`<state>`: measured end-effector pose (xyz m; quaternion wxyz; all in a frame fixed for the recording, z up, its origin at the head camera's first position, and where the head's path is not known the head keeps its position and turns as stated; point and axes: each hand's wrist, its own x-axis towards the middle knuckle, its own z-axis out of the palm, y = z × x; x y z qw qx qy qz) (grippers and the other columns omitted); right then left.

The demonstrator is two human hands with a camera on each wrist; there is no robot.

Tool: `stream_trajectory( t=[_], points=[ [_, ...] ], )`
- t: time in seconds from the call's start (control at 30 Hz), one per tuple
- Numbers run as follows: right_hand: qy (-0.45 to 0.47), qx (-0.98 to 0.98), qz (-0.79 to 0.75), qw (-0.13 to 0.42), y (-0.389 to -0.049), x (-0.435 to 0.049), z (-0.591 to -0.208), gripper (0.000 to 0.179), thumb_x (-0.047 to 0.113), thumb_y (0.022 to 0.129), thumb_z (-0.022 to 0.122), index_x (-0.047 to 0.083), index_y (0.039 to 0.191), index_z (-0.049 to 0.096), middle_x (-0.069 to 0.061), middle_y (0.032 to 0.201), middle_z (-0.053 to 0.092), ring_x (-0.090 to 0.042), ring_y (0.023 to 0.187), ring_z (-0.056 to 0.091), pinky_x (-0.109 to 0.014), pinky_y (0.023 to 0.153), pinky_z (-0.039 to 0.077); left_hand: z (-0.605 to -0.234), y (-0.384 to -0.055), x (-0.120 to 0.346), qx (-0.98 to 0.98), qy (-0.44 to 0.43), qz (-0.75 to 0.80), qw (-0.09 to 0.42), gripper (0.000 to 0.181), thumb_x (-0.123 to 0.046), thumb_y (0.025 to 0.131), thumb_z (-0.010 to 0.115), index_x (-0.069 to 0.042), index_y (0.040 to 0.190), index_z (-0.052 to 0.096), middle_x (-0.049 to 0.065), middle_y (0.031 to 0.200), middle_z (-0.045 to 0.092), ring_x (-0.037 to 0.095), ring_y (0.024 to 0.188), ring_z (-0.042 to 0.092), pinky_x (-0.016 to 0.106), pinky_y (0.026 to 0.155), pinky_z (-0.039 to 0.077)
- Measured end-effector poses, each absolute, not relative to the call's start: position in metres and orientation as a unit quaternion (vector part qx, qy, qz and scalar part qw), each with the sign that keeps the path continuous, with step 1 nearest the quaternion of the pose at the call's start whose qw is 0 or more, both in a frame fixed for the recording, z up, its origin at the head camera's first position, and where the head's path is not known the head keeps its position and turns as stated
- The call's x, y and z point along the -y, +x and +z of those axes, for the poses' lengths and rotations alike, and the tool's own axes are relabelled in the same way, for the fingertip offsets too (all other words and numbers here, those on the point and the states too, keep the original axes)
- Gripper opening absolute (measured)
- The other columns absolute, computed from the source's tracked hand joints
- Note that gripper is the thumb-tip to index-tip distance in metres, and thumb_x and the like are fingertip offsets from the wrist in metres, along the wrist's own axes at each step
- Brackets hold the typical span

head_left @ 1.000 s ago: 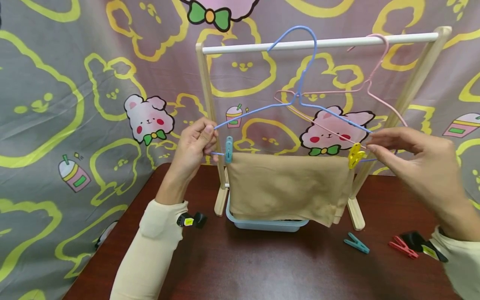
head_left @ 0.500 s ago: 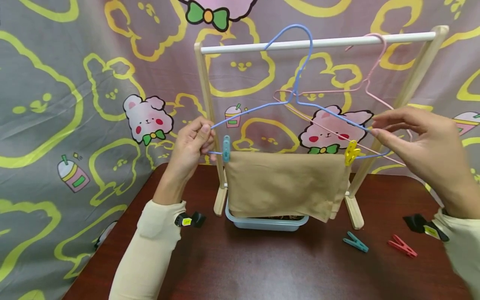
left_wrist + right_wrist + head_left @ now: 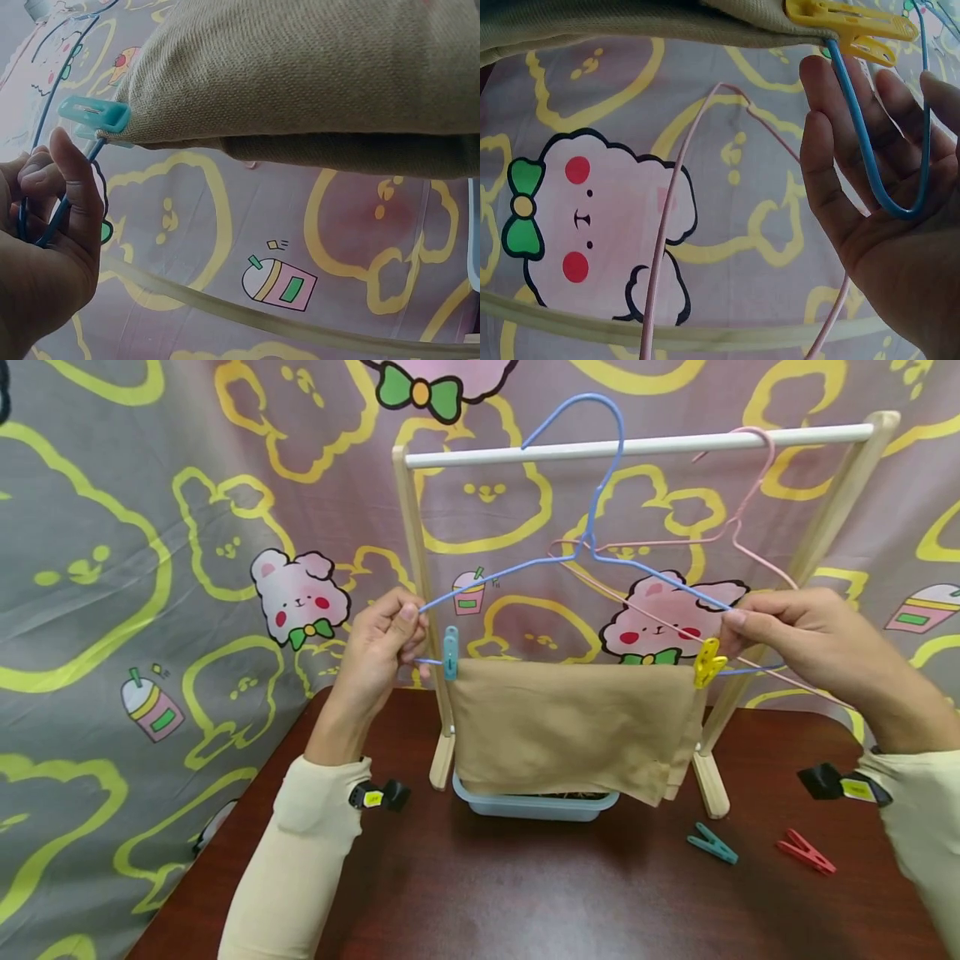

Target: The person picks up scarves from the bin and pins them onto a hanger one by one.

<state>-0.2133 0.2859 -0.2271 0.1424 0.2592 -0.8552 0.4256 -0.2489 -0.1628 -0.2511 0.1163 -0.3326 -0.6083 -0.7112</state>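
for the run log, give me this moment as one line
left hand: grips blue hanger; right hand: grips blue hanger; cloth: pinned by bluish clothespin, yellow clothespin; pink hanger: on rail

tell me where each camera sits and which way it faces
Head: worn on the head, facing forward and down at the blue hanger and rack; left hand, right hand and sleeves show.
Left wrist: on the left wrist, facing past that hand to the teal clip and patterned backdrop; only the left hand shows.
Right wrist: on the right wrist, facing past that hand to the yellow clip and pink hanger; only the right hand shows.
Shared: both wrist views show tan cloth.
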Motion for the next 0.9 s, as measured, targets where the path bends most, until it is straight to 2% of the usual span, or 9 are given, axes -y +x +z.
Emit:
stream_trajectory(
  t=[0.2, 0.33, 0.53, 0.67, 0.8, 0.9],
  points=[
    [0.283, 0.836, 0.450, 0.135, -0.217, -0.277, -0.228, 0.032, 0.001, 0.108, 0.050, -0.001, 0.082, 0.068, 0.001, 0.079, 0.066, -0.009, 0.076, 0.065, -0.013, 0.076, 0.055, -0.251, -0.252, 0.166, 0.608, -0.329, -0.713, 0.116, 0.030, -0.010, 0.112, 0.042, -0.011, 0.088, 0.060, 0.000, 0.063, 0.038, 0.011, 0.052, 0.034, 0.023, 0.042, 0.051],
    [0.265, 0.833, 0.458, 0.158, -0.216, -0.268, -0.228, 0.034, 0.008, 0.110, 0.050, -0.001, 0.081, 0.066, 0.001, 0.078, 0.066, -0.011, 0.073, 0.065, -0.015, 0.073, 0.055, -0.251, -0.256, 0.167, 0.610, -0.316, -0.717, 0.119, 0.031, -0.009, 0.111, 0.043, -0.011, 0.086, 0.061, 0.000, 0.063, 0.040, 0.010, 0.052, 0.036, 0.022, 0.044, 0.051],
    [0.267, 0.785, 0.523, 0.196, -0.218, -0.257, -0.227, 0.035, 0.011, 0.109, 0.052, -0.007, 0.082, 0.067, -0.001, 0.074, 0.067, -0.012, 0.066, 0.065, -0.015, 0.070, 0.056, -0.252, -0.262, 0.167, 0.606, -0.287, -0.733, 0.115, 0.031, -0.008, 0.111, 0.045, -0.013, 0.085, 0.062, 0.000, 0.065, 0.045, 0.010, 0.054, 0.045, 0.020, 0.046, 0.052],
    [0.277, 0.741, 0.574, 0.212, -0.221, -0.254, -0.221, 0.033, 0.009, 0.107, 0.056, -0.008, 0.081, 0.066, -0.002, 0.068, 0.066, -0.012, 0.060, 0.063, -0.015, 0.067, 0.056, -0.251, -0.265, 0.165, 0.607, -0.263, -0.739, 0.126, 0.030, -0.010, 0.111, 0.048, -0.014, 0.086, 0.065, 0.000, 0.070, 0.052, 0.010, 0.062, 0.052, 0.020, 0.048, 0.054],
    [0.261, 0.733, 0.581, 0.238, -0.222, -0.250, -0.212, 0.039, 0.012, 0.106, 0.060, -0.009, 0.073, 0.062, -0.003, 0.062, 0.065, -0.012, 0.055, 0.063, -0.015, 0.066, 0.056, -0.251, -0.269, 0.166, 0.613, -0.224, -0.745, 0.140, 0.023, -0.014, 0.111, 0.050, -0.015, 0.096, 0.068, -0.002, 0.084, 0.063, 0.012, 0.076, 0.061, 0.022, 0.056, 0.058],
    [0.240, 0.740, 0.574, 0.257, -0.223, -0.247, -0.205, 0.046, 0.015, 0.105, 0.062, -0.010, 0.067, 0.058, -0.003, 0.060, 0.066, -0.012, 0.054, 0.064, -0.016, 0.064, 0.056, -0.252, -0.271, 0.170, 0.622, -0.200, -0.743, 0.145, 0.018, -0.016, 0.111, 0.050, -0.011, 0.116, 0.066, 0.001, 0.105, 0.069, 0.018, 0.096, 0.065, 0.024, 0.068, 0.062]
  ],
)
